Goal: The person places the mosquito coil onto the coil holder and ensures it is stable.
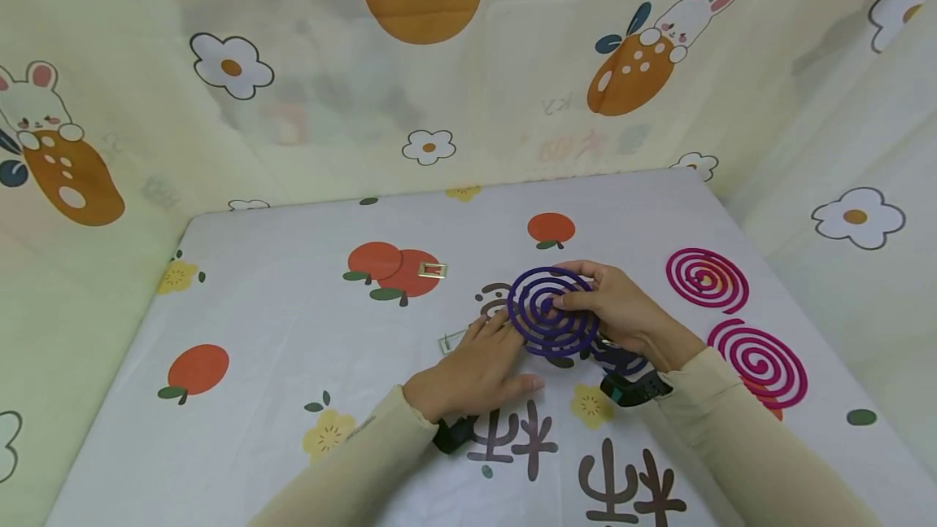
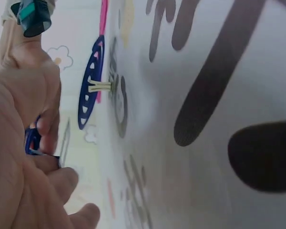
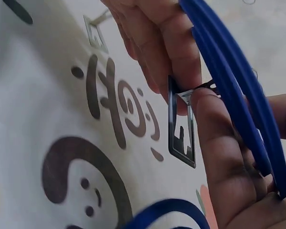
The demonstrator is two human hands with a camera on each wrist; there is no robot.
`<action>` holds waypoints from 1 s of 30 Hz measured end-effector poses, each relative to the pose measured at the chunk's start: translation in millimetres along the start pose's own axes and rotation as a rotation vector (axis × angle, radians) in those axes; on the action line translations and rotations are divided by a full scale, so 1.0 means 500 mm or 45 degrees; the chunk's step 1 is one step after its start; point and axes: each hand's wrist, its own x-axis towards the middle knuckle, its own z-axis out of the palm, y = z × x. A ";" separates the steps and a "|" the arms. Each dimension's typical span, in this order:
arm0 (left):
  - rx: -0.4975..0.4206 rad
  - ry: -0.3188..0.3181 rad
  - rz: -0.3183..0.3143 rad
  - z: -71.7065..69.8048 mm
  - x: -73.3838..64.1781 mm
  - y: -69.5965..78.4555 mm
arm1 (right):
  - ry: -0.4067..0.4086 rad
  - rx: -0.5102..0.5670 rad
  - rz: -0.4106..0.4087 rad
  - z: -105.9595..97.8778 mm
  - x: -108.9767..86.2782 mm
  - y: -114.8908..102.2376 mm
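Note:
My right hand point(image 1: 618, 307) pinches a dark blue mosquito coil point(image 1: 547, 306), held up with its spiral facing me, thumb near its centre. In the right wrist view a rectangular metal coil stand point(image 3: 171, 129) is at the fingertips behind the coil, its prong reaching towards it. My left hand point(image 1: 476, 364) comes in from the left, fingers stretched out beside the stand and thumb apart. Its fingertips are partly hidden by the coil in the head view. A second blue coil point(image 1: 618, 358) sits raised beneath the right wrist, with a small metal stand point(image 2: 100, 86) under it.
Two magenta coils point(image 1: 706, 279) point(image 1: 761, 364) lie at the right of the table. One metal stand point(image 1: 433, 270) lies on the printed fruit, and another stand point(image 1: 450, 341) is just left of my left hand. Patterned cloth point(image 1: 315, 137) hangs behind the table.

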 end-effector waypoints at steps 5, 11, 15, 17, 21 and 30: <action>-0.063 0.070 0.009 0.006 0.027 -0.006 | 0.009 -0.008 0.017 -0.016 0.018 -0.007; -0.130 0.133 0.018 0.015 0.055 -0.012 | 0.012 -0.036 0.040 -0.034 0.042 -0.018; -0.136 0.154 0.012 0.018 0.076 -0.014 | 0.008 -0.041 0.050 -0.052 0.056 -0.025; -0.121 0.145 -0.008 0.017 0.088 -0.015 | -0.001 -0.044 0.058 -0.063 0.064 -0.030; -0.094 0.079 -0.065 0.014 0.114 -0.014 | -0.018 -0.030 0.084 -0.087 0.083 -0.037; 0.041 -0.018 -0.214 0.012 0.160 -0.004 | -0.047 -0.020 0.111 -0.124 0.128 -0.038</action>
